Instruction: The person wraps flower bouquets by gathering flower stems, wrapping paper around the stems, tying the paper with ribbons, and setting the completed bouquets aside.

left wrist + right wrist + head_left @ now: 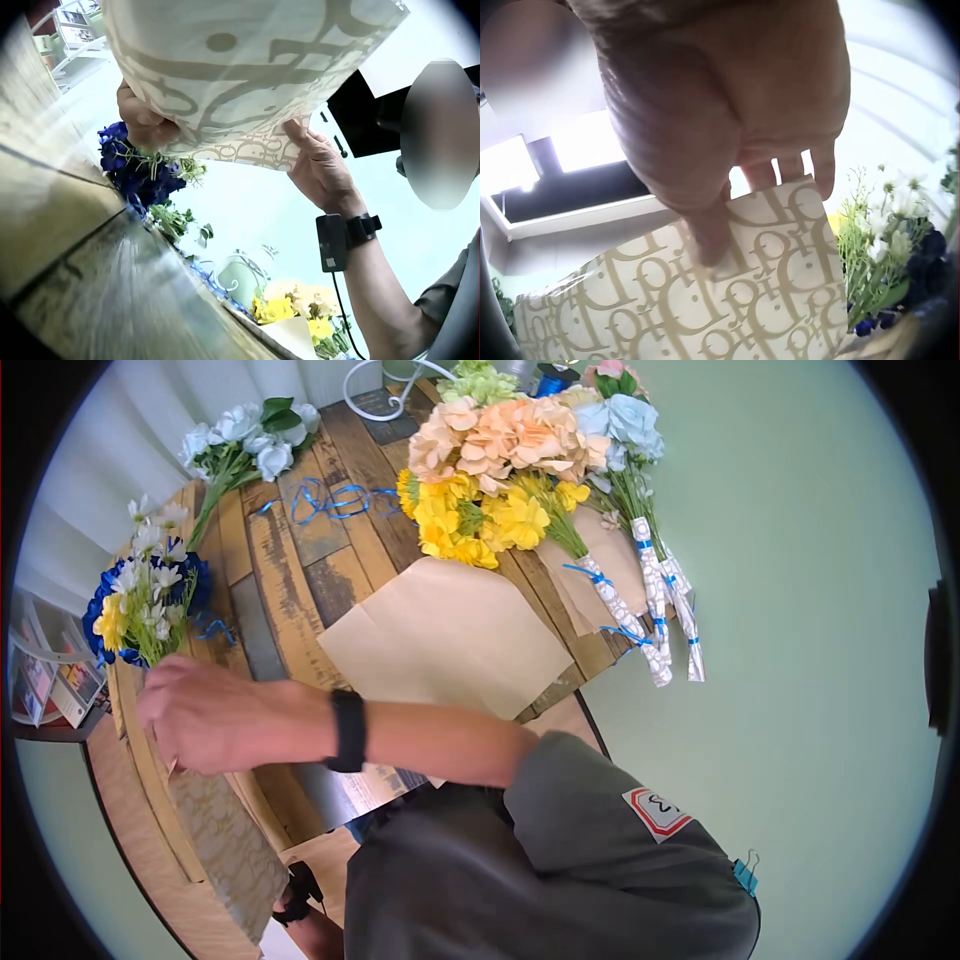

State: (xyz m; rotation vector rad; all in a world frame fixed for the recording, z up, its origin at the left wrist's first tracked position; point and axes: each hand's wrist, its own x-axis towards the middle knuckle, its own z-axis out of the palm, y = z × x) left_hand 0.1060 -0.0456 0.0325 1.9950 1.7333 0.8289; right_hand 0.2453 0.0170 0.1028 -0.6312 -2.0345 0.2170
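Note:
At the table's left edge my right hand (pixel 215 715) pinches the upper edge of a sheet of patterned wrapping paper (pixel 230 850), thumb on one face and fingers behind. Beige lettering covers the white paper (pixel 765 300). Below, my left hand (pixel 146 124) grips the paper's edge with curled fingers, as the left wrist view shows; in the head view it is hidden, with only its wrist band showing. Just beyond my right hand lie white flowers (pixel 155 575), a yellow flower (pixel 112 622) and dark blue flowers (pixel 100 610).
Brown paper (pixel 450 630) lies mid-table. Peach flowers (pixel 510 435) and yellow flowers (pixel 440 515) stand behind it, near wrapped stems (pixel 650 585) at the right edge. Pale blue flowers (pixel 240 430) and curled blue ribbon (pixel 335 500) are at the back. A brochure rack (pixel 55 670) stands left.

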